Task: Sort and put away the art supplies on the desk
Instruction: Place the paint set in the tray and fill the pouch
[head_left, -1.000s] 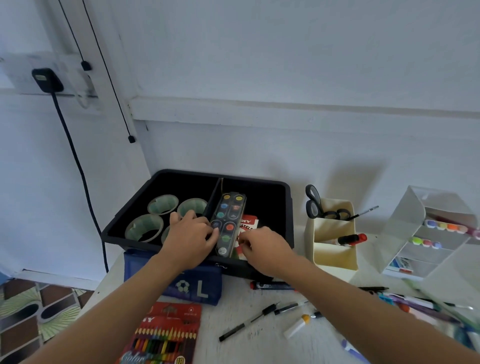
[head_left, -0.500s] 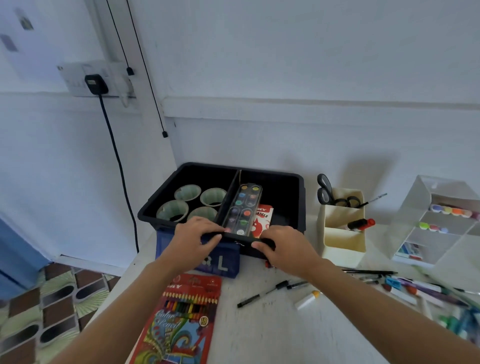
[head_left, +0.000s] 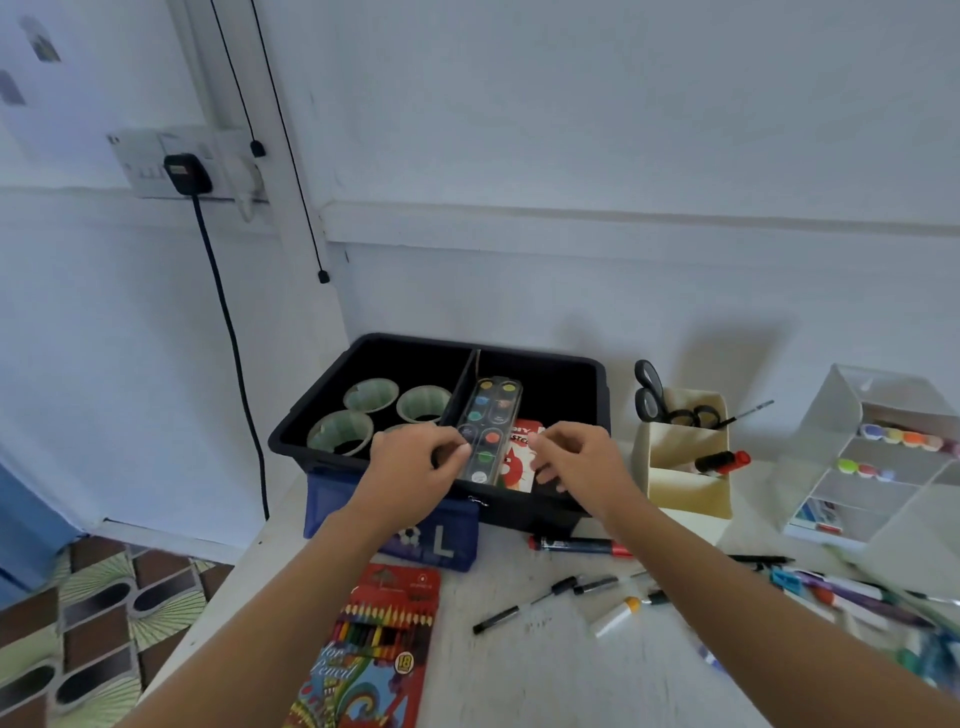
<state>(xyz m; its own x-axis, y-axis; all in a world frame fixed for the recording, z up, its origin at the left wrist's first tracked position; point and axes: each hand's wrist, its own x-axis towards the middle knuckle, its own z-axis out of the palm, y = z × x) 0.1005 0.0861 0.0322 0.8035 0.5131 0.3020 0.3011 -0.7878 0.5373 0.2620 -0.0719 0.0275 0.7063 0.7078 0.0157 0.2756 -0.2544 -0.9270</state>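
A black bin (head_left: 602, 384) with a middle divider stands at the back of the desk. Its left half holds several tape rolls (head_left: 371, 395). In the right half a watercolour palette (head_left: 491, 415) leans along the divider beside a red pastel box (head_left: 519, 467). My left hand (head_left: 410, 467) is at the palette's near left edge, thumb and curled fingers pinching it. Just right of the palette, my right hand (head_left: 582, 467) hovers over the pastel box and the bin's front rim, fingers loosely curled around nothing.
A blue pencil case (head_left: 441, 540) lies against the bin's front, a coloured-pencil box (head_left: 379, 639) nearer me. Pens (head_left: 524, 608), a marker (head_left: 576, 544) and a glue tube (head_left: 615, 618) lie loose. To the right are a beige holder (head_left: 685, 467) with scissors (head_left: 649, 395) and a white organiser (head_left: 883, 457).
Both hands left the bin's front rim and rose to the near end of the palette. My view shifted up and left; the bin's contents look unmoved.
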